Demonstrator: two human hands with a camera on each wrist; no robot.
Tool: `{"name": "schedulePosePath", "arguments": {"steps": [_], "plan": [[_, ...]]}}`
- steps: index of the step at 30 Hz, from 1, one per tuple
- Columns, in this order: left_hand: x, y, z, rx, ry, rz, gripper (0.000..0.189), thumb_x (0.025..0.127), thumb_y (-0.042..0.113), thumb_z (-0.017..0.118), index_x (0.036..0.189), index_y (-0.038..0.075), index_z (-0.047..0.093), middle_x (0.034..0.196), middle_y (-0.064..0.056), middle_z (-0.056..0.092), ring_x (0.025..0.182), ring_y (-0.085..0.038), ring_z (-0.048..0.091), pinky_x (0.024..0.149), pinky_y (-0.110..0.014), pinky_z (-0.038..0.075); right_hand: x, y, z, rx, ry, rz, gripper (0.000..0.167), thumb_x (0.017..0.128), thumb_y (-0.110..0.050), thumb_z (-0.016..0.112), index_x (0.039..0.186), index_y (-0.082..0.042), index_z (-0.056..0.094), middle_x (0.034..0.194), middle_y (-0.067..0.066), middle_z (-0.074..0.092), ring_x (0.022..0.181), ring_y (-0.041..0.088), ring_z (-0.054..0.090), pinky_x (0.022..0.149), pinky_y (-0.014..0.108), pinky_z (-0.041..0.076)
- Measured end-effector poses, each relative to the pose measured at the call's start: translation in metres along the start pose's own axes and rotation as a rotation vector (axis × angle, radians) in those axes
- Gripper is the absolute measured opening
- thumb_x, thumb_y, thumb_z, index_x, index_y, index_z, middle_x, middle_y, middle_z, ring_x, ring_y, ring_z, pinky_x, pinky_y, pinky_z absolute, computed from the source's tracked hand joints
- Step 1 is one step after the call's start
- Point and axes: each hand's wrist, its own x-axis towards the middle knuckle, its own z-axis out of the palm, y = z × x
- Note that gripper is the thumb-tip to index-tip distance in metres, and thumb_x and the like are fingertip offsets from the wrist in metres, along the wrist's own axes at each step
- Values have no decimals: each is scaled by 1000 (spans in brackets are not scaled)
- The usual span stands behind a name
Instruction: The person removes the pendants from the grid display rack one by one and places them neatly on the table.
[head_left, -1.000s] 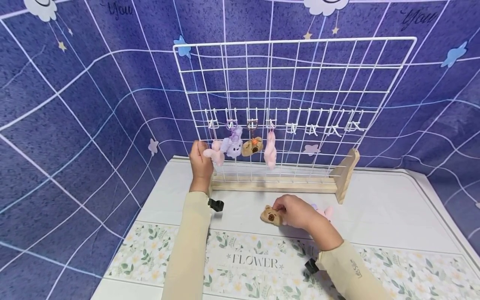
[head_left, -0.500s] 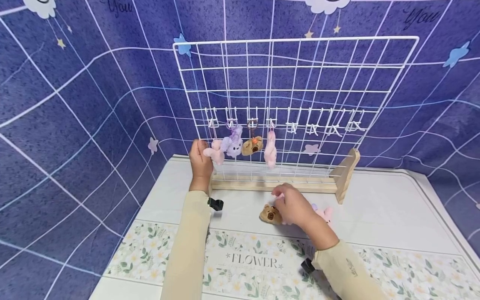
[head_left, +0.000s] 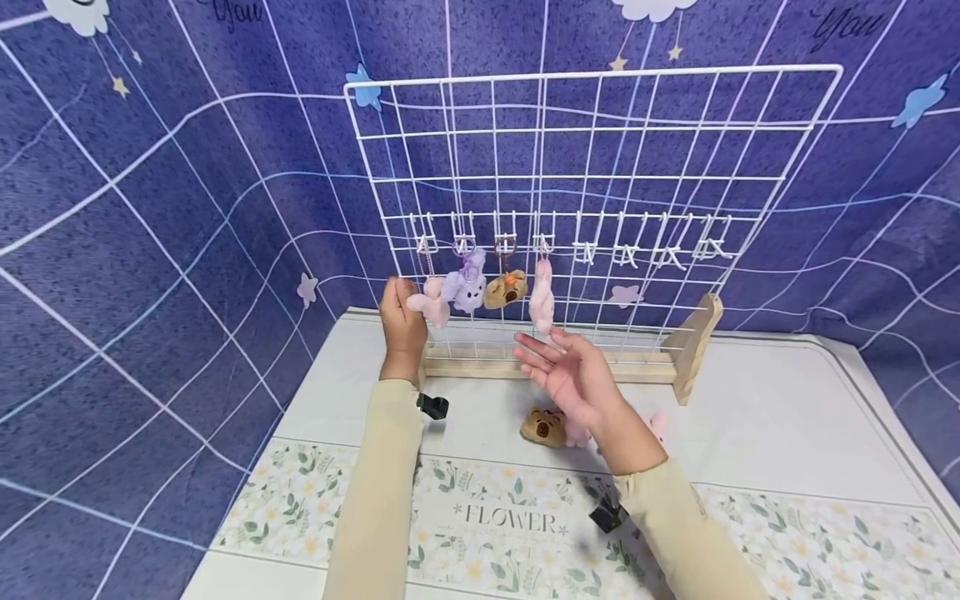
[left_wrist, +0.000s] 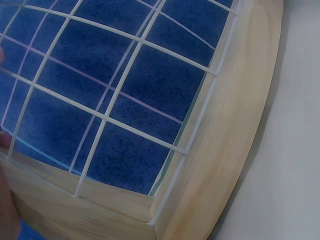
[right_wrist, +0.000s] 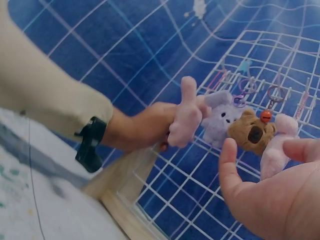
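Observation:
My left hand [head_left: 402,321] grips the left side of a white wire grid rack [head_left: 592,177] with a wooden base; part of that hand [left_wrist: 6,205] shows at the edge in the left wrist view. My right hand [head_left: 577,375] is raised, fingers extended, just below a hanging pink plush keychain [head_left: 542,296]. In the right wrist view its thumb and a finger lie near that pink plush [right_wrist: 275,150]; contact is unclear. Left of it on hooks hang a brown bear plush [head_left: 506,289], a purple plush [head_left: 468,287] and another pink plush [head_left: 431,302].
Under my right hand on the white table [head_left: 787,417] lie a brown bear plush [head_left: 543,427], a pink plush [head_left: 577,432] and another pink one [head_left: 658,423], partly hidden. Several bare hooks [head_left: 626,254] line the rack's right half. A floral mat strip [head_left: 510,533] crosses the front.
My right hand has lifted off the plush toys on the table and moved up to the hanging pink plush, its fingers spreading. The left hand stays on the rack.

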Motion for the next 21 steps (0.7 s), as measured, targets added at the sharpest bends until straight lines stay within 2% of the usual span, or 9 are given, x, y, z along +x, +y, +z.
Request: {"name": "schedulePosePath", "arguments": {"steps": [1, 4, 7, 11, 17, 21], "plan": [[0, 0, 0, -2, -1, 1, 33, 110, 1, 36, 81, -14, 41, 73, 9, 38, 67, 3, 35, 65, -15, 28, 1, -1, 0, 46, -1, -3, 11, 109, -18, 40, 111, -19, 52, 162, 28, 41, 129, 32, 65, 104, 35, 56], [0, 0, 0, 7, 2, 2, 33, 110, 0, 37, 81, -14, 42, 74, 6, 39, 68, 2, 36, 66, -16, 29, 3, -2, 0, 118, 17, -16, 19, 111, -19, 41, 110, -16, 59, 150, 23, 56, 129, 30, 65, 104, 32, 56], [-1, 1, 0, 24, 8, 0, 32, 110, 1, 38, 82, -14, 44, 74, 2, 40, 69, 1, 37, 67, -16, 30, 5, -2, 1, 136, 55, -34, 20, 112, -18, 42, 113, -10, 61, 127, 14, 71, 120, 24, 69, 101, 27, 57], [-1, 1, -1, 45, 12, -2, 31, 109, 1, 39, 83, -14, 46, 74, -2, 42, 71, -1, 38, 68, -16, 31, 5, 0, 3, 113, 110, -70, 19, 111, -12, 45, 105, -10, 63, 106, 5, 74, 105, 18, 71, 96, 24, 57], [-1, 1, 0, 38, 13, 1, 31, 109, 0, 38, 82, -14, 45, 74, -2, 42, 71, -1, 38, 68, -17, 31, 0, -1, 8, 38, 147, -80, 16, 108, -4, 48, 110, -17, 56, 98, -2, 66, 95, 12, 63, 94, 24, 56], [-1, 1, 0, 33, 12, 2, 31, 109, 0, 38, 82, -14, 45, 73, -3, 41, 70, 0, 38, 68, -17, 31, -4, -3, 11, 20, 156, -84, 22, 106, 0, 50, 118, -17, 55, 103, 0, 66, 93, 11, 63, 94, 24, 58]]}}
